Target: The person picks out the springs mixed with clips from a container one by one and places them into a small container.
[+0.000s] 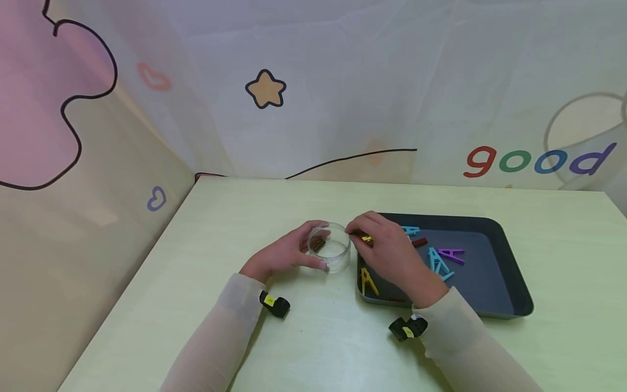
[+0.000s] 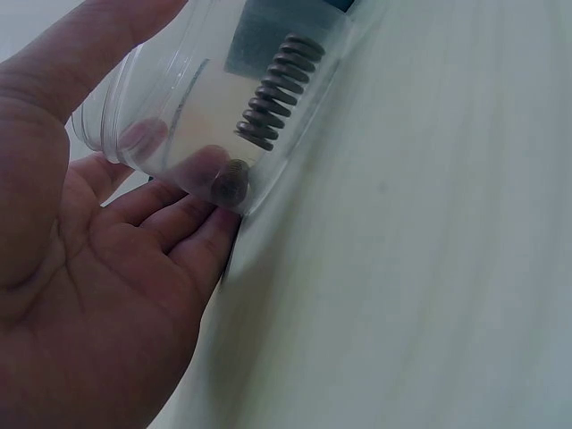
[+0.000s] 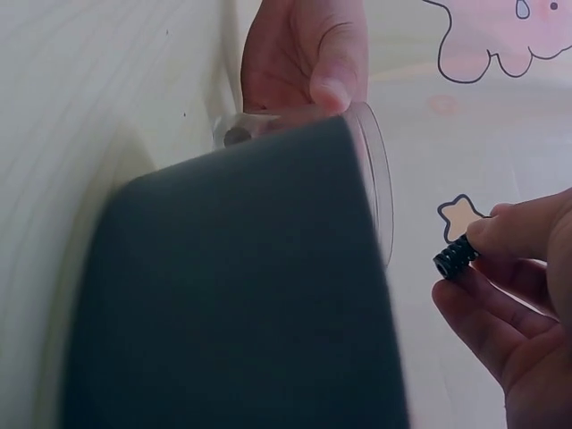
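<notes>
My left wrist view shows two coil springs inside the clear jar (image 1: 338,265): one long spring (image 2: 281,89) side-on and a second spring (image 2: 231,183) end-on; the head view clearly shows just one. My right wrist view, much of it taken up by the dark tray (image 1: 490,288), makes plain a small black spring (image 3: 456,257), barely visible from above. My left hand (image 1: 289,247) grips the jar, thumb on the near side, fingers on the far side. My right hand (image 1: 392,250), back upward, pinches the black spring between thumb and fingertips. That spring is just right of the jar's rim, between my hands; the tray beyond holds a yellow clip (image 1: 368,283), a red spring (image 1: 419,242), blue clips (image 1: 437,261) and a purple clip (image 1: 452,253).
</notes>
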The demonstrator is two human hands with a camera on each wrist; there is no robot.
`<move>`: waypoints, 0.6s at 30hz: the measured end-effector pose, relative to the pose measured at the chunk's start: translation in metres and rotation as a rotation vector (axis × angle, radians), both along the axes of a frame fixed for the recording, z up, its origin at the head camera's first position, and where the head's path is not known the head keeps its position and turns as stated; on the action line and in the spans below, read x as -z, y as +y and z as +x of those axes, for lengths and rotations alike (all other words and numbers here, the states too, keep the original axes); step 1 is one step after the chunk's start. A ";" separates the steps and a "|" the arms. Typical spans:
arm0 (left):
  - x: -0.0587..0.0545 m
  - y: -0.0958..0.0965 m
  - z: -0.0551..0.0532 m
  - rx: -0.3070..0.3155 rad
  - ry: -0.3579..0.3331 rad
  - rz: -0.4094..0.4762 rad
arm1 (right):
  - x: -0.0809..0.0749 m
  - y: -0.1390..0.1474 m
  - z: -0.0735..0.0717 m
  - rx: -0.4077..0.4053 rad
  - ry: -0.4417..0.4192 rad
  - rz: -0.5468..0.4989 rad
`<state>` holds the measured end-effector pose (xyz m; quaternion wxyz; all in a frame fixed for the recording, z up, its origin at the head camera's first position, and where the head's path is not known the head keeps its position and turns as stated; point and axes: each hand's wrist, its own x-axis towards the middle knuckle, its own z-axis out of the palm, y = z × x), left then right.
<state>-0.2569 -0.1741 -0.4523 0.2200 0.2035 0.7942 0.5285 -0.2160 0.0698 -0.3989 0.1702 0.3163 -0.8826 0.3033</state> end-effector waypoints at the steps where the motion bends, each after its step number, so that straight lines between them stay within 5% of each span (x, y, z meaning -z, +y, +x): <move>1: 0.000 0.000 0.000 0.001 -0.001 0.000 | 0.000 0.000 0.000 0.000 0.000 0.002; 18: 0.001 -0.001 -0.001 0.007 -0.012 0.011 | 0.003 -0.006 0.002 -0.068 -0.023 0.029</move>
